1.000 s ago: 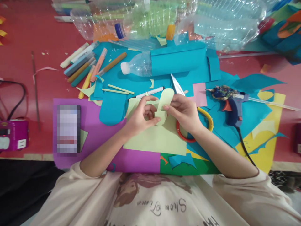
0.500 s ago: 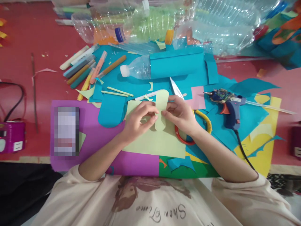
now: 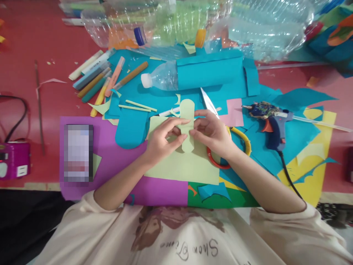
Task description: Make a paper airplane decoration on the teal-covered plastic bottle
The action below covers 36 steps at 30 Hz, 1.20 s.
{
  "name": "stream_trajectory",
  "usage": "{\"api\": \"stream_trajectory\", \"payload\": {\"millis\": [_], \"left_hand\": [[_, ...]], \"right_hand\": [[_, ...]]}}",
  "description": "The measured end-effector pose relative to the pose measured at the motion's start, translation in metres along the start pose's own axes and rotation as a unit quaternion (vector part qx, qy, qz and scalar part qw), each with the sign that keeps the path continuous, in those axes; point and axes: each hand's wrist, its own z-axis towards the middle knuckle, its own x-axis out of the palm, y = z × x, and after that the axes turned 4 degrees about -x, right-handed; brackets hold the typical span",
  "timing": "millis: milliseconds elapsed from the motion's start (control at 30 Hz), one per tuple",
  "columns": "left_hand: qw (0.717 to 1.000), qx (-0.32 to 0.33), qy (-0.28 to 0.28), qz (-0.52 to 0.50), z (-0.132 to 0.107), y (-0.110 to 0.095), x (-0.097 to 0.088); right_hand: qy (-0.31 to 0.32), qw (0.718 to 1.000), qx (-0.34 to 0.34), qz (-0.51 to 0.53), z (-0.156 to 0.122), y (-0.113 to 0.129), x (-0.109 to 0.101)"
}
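A pale green paper strip (image 3: 187, 107) with rounded ends stands lengthwise between my hands, above a pale green paper sheet (image 3: 176, 169). My left hand (image 3: 167, 139) pinches the strip's left edge with thumb and fingers. On the opposite edge, my right hand (image 3: 212, 132) holds it between thumb and curled fingers. Scissors (image 3: 247, 141) with red and yellow handles lie partly beneath my right hand, the blade (image 3: 207, 101) pointing away from me. A blue rounded paper piece (image 3: 130, 130) rests to the left of the sheet.
Beyond my hands lies a clear bottle (image 3: 165, 75) wrapped in blue paper. A glue gun (image 3: 273, 125) sits at right, its cable running toward me. Markers (image 3: 95, 77) are bunched at the upper left, above a phone (image 3: 78, 152). Large clear plastic bottles (image 3: 256, 33) fill the back.
The pale green strip has opened out flatter, its top end now fully rounded in view. My left fingers have moved further across it. The view has shifted slightly.
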Motion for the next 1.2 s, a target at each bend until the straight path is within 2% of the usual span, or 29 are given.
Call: {"api": "stream_trajectory", "payload": {"millis": [267, 500, 733, 1200], "left_hand": [[1.0, 0.024, -0.011, 0.008, 0.001, 0.004, 0.001], [1.0, 0.019, 0.005, 0.008, 0.009, -0.002, 0.003], [0.997, 0.077, -0.001, 0.004, 0.012, 0.006, 0.004], [0.998, 0.062, 0.015, -0.001, 0.01, 0.005, 0.001]], "right_hand": [[0.006, 1.0, -0.012, 0.016, 0.001, -0.003, -0.001], [-0.011, 0.999, -0.031, 0.036, 0.001, -0.006, 0.0], [-0.013, 0.999, -0.027, 0.027, 0.001, -0.006, 0.0], [-0.01, 1.0, -0.017, 0.009, 0.0, -0.006, -0.001]]}}
